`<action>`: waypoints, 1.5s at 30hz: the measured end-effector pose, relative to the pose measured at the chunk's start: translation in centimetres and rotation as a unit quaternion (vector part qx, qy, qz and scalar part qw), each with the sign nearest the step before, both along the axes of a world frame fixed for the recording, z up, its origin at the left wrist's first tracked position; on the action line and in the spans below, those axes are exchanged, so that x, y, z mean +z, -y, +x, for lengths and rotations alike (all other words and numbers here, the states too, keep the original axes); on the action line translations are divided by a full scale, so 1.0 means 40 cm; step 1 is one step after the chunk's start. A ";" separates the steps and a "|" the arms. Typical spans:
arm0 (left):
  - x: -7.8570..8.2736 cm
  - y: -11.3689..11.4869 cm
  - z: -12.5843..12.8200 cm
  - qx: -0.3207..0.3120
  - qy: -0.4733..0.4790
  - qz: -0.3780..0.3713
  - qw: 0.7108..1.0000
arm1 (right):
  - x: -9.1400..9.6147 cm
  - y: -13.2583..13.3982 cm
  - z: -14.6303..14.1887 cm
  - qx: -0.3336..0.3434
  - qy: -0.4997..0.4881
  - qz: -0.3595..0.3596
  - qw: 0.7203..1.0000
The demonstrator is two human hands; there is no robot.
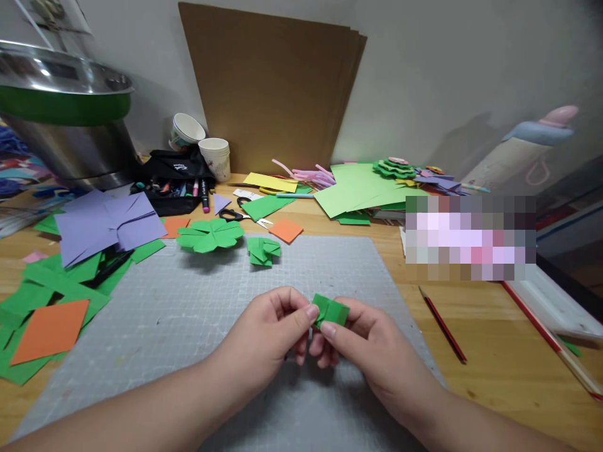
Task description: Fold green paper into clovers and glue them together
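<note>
Between my two hands is a small piece of folded green paper (333, 311), held above the grey cutting mat (155, 339). My left hand (277, 323) pinches its left corner between thumb and fingers. My right hand (362, 336) grips its lower right side, the thumb pressing on the front and the fingers behind. Farther back on the mat lie a small green folded paper piece (262, 251) and a larger green paper flower shape (210, 236). An orange paper square (286, 230) rests at the mat's far edge.
Purple folded paper (110, 226) and green paper pieces (61, 282) cover the left side. Black-handled scissors (235, 215) lie near a black pencil case (176, 179). A pencil (443, 323) lies right of the mat. Brown boards (273, 88) lean on the wall beside paper cups (215, 158).
</note>
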State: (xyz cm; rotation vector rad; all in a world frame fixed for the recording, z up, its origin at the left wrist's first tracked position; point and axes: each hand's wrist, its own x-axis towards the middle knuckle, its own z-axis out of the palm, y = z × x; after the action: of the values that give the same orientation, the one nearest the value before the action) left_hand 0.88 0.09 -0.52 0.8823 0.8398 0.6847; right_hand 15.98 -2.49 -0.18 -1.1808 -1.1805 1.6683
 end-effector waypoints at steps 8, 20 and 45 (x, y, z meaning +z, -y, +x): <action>-0.001 0.000 -0.002 -0.011 0.031 -0.004 0.999 | -0.002 0.002 0.000 -0.014 0.008 -0.002 1.000; -0.004 -0.006 -0.014 -0.018 0.008 0.021 1.000 | 0.007 0.002 -0.002 -0.005 0.018 -0.013 1.000; 0.011 -0.004 -0.011 -0.004 -0.041 0.052 0.998 | 0.005 0.006 0.006 0.021 0.036 -0.008 0.999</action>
State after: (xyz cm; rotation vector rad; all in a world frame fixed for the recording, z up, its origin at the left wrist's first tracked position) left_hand 0.45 0.25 -0.09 1.0122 0.8802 0.6929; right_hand 16.20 -2.71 0.04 -1.2432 -1.2463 1.6804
